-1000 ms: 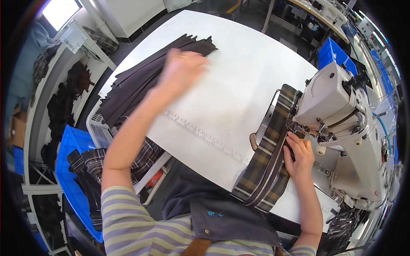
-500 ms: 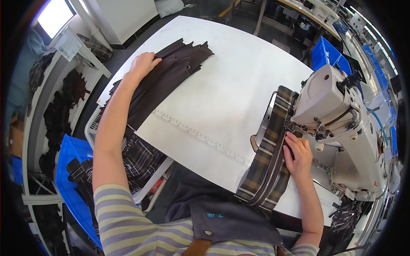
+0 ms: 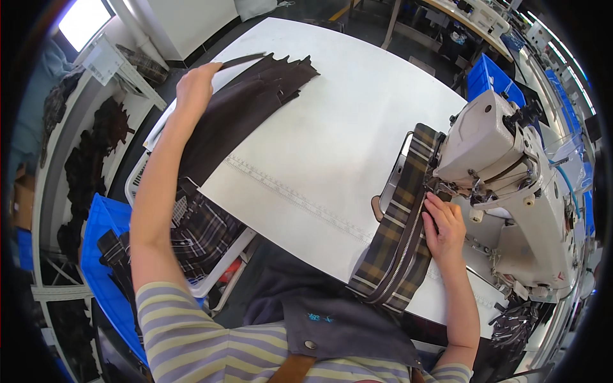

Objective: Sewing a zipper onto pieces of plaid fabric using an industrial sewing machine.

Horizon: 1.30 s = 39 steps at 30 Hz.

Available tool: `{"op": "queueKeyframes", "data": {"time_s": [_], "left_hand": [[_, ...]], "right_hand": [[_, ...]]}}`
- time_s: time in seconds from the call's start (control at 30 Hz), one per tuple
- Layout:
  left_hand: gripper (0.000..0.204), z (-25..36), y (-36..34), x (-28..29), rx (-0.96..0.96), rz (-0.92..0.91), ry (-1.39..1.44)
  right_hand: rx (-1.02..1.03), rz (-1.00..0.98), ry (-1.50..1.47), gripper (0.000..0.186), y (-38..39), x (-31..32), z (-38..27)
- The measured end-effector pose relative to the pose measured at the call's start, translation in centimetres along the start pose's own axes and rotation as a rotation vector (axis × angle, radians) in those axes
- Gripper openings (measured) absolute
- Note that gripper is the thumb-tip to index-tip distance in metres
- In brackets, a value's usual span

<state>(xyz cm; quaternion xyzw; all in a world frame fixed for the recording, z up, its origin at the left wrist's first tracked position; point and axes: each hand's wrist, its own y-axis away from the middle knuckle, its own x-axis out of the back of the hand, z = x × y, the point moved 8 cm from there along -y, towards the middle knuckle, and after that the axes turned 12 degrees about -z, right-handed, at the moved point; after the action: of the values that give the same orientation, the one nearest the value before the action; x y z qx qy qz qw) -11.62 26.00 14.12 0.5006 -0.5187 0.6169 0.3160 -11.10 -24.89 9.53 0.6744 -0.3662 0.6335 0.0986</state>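
My left hand [image 3: 195, 90] is closed on one end of a dark brown fabric strip [image 3: 242, 60], at the far left of the white sewing table [image 3: 306, 134]. The strip is raised off a fanned stack of similar dark strips [image 3: 233, 115] with jagged ends. At the right, my right hand [image 3: 445, 225] has its fingers and thumb gripping the edge of a plaid fabric piece [image 3: 391, 236]. A metal zipper [image 3: 403, 260] on dark tape runs along it. The piece's far end lies beside the head of a white sewing machine [image 3: 476, 137]; the needle is hidden.
Left of the table, plaid pieces lie in a white basket [image 3: 227, 268] beside a blue bin [image 3: 96, 255]. A shelf [image 3: 60, 293] stands farther left. Another blue bin [image 3: 488, 80] is behind the machine. A bundle of dark pieces [image 3: 516, 325] hangs at the right.
My left hand has come up off the stack and moved slightly left and away, lifting one dark strip's edge. My right hand stays on the plaid piece.
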Motion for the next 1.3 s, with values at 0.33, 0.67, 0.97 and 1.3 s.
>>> {"op": "queueKeyframes", "data": {"time_s": [0.33, 0.67, 0.97, 1.3], "left_hand": [[0.054, 24.0, 20.9, 3.7, -0.633, -0.470, 0.295], [0.092, 25.6, 21.2, 2.5, -1.075, -0.583, -0.314], [0.045, 27.6, 18.8, 1.7, -0.942, -0.401, 0.270], [0.043, 37.6, 11.8, 1.3, -1.012, -0.048, 0.383]], "right_hand": [[0.012, 0.033, -0.006, 0.022, -0.6, -0.4, 0.6], [-0.001, 0.068, -0.030, 0.021, 0.3, -0.3, 0.9], [-0.044, 0.054, 0.051, 0.023, 0.8, -0.7, 1.3], [-0.050, 0.028, 0.003, 0.025, 0.3, -1.0, 1.4]]}}
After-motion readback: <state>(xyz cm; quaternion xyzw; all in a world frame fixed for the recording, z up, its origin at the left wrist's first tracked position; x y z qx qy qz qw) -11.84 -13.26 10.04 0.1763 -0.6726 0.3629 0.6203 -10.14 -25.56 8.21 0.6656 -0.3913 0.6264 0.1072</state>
